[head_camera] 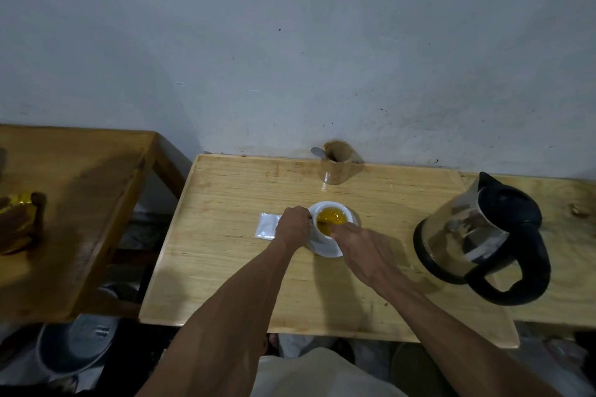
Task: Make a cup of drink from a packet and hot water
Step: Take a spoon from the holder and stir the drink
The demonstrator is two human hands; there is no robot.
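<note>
A white cup (pixel 322 232) stands on a white saucer (pixel 325 251) in the middle of the light wooden table (pixel 225 267). It holds an orange-yellow drink (pixel 332 217). My left hand (pixel 292 224) grips the cup's left side at the handle. My right hand (pixel 361 248) has its fingertips pinched at the cup's near rim, on a thin stirrer that dips into the drink; the stirrer itself is barely visible. A flat white packet (pixel 267 225) lies on the table just left of my left hand.
A glass and black electric kettle (pixel 480 238) stands at the right. A wooden holder (pixel 337 162) with a spoon (pixel 317 151) sits at the back by the wall. A darker wooden table (pixel 80 203) with a gold packet (pixel 19 203) is at the left.
</note>
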